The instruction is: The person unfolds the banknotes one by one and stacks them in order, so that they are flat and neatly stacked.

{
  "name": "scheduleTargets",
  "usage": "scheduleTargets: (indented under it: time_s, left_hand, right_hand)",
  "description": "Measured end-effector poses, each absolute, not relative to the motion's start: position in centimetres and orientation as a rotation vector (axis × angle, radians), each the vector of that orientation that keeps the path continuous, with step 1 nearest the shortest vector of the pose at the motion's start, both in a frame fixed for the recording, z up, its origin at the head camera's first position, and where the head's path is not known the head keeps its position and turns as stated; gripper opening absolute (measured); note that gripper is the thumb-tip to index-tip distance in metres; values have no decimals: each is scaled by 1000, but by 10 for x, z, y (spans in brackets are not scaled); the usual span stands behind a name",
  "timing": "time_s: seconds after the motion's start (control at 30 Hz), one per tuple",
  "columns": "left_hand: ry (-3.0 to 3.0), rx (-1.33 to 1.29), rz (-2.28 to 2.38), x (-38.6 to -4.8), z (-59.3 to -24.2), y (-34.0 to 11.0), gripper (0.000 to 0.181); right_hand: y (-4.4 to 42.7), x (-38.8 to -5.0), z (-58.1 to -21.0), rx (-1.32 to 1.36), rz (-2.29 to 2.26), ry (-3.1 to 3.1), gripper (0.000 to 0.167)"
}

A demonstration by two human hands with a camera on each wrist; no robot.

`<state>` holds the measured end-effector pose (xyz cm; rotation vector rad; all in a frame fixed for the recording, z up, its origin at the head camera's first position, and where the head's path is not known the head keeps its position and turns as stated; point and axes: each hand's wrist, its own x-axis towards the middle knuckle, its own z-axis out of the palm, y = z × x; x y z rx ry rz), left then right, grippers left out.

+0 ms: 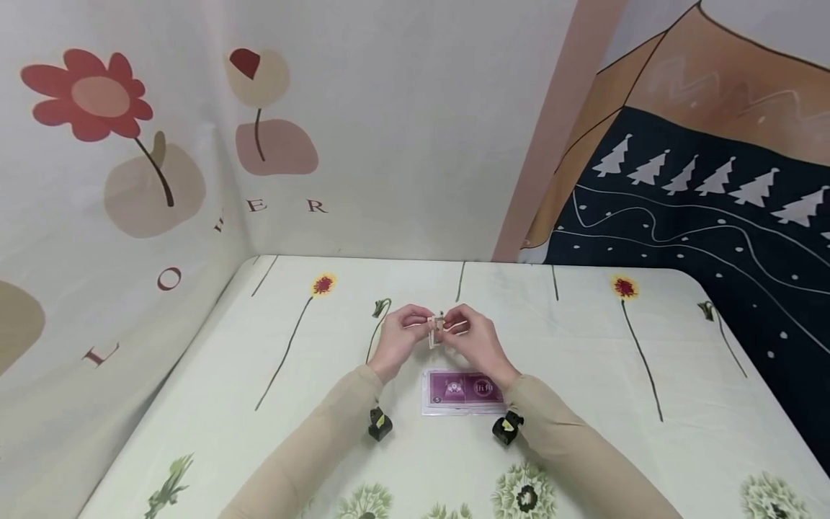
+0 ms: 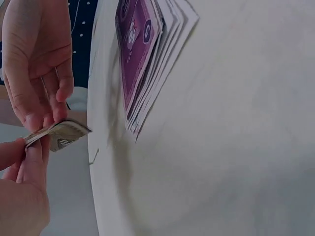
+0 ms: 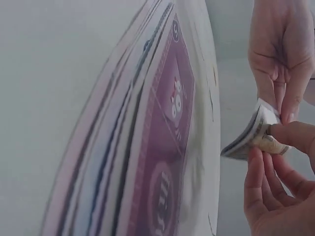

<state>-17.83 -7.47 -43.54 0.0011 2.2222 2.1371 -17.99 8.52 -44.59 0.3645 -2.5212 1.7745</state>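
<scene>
Between my two hands, above the table, is a small folded paper note (image 1: 436,333), beige and grey with printed markings. My left hand (image 1: 395,342) pinches one side of it between thumb and fingers. From the other side my right hand (image 1: 478,342) pinches it too. In the left wrist view the folded note (image 2: 67,132) shows a bent flap. Its layered edges appear in the right wrist view, where the note (image 3: 261,132) curves between the fingertips. Just below the hands lies a stack of purple play-money notes (image 1: 454,389), partly hidden by my right wrist.
The table (image 1: 311,447) wears a pale cloth printed with flowers. Behind it hangs a light curtain (image 1: 402,144) with flower and letter prints, and at the right a dark cloth (image 1: 681,223) with white trees. Black cameras are strapped to both wrists.
</scene>
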Motion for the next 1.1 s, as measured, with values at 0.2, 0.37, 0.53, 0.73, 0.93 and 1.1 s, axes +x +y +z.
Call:
scheduleTargets:
  time_s: [0.2, 0.37, 0.53, 0.73, 0.93, 1.1]
  left_hand:
    - [2227, 72, 2157, -178, -433, -69, 18]
    - [2212, 140, 2157, -176, -431, -65, 19]
    - [2239, 180, 2138, -177, -435, -61, 18]
    - [2343, 200, 2077, -176, -434, -58, 15]
    - [2442, 157, 2075, -178, -432, -54, 17]
    - [2495, 154, 2101, -179, -432, -54, 14]
  right_hand:
    - [90, -174, -441, 383, 1811, -2494, 30]
    - [93, -170, -441, 396, 1793, -2480, 30]
    - [96, -170, -442, 394, 1801, -2458, 27]
    - [103, -171, -444, 274, 1900, -2437, 32]
    - [111, -172, -444, 169, 2015, -2410, 49]
    - [116, -163, -429, 184, 2056, -2397, 40]
